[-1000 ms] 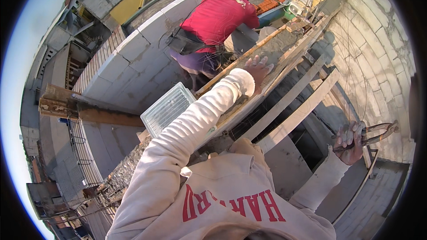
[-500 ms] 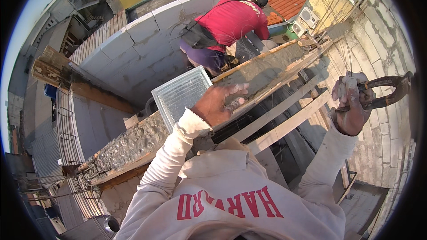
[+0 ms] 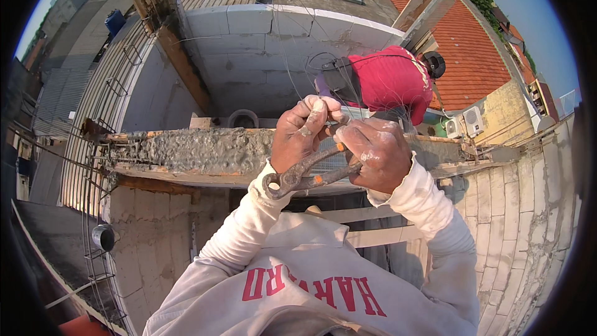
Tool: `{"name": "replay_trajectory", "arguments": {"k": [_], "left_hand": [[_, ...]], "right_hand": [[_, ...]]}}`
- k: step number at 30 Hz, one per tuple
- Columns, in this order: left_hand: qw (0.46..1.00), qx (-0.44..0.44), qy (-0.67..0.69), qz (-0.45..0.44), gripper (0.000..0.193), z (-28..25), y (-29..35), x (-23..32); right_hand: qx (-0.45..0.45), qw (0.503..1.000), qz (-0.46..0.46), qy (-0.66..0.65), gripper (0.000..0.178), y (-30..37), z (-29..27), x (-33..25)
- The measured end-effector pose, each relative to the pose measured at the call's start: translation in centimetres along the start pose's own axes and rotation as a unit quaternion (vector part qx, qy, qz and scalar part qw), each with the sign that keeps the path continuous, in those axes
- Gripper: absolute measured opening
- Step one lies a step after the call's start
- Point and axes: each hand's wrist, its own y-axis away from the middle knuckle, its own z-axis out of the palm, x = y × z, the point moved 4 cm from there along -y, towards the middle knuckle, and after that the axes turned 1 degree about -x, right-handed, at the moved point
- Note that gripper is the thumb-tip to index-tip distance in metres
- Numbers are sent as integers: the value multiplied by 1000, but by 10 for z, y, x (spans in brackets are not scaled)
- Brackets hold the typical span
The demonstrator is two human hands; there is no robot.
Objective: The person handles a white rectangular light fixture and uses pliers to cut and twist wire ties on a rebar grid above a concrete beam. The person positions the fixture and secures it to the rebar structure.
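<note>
both hands [image 3: 300, 134] [image 3: 378, 155] now together, pincers [image 3: 291, 180] swung leftward

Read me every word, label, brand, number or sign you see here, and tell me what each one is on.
Off-white sweatshirt: large red block capitals across the chest, upside down in this view; legible, but I don't copy out wording.
Co-worker's red shirt: pale lettering on the upper back, too blurred to read.
Pincers: no readable marking.

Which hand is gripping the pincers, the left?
No, the pincers are gripped in the right hand, with their jaws pointing toward the person's left.
</note>
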Motion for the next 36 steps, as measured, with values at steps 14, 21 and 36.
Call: {"name": "replay_trajectory", "arguments": {"k": [14, 21, 36], "left_hand": [[894, 336, 83, 285, 25, -113, 80, 128], [910, 344, 48, 225, 20, -146, 103, 147], [921, 374, -69, 77, 17, -158, 242, 192]], "right_hand": [[-175, 956, 81, -221, 26, -16, 105, -46], [-152, 914, 91, -365, 41, -8, 99, -52], [-187, 890, 373, -183, 30, 62, 83, 60]]}}
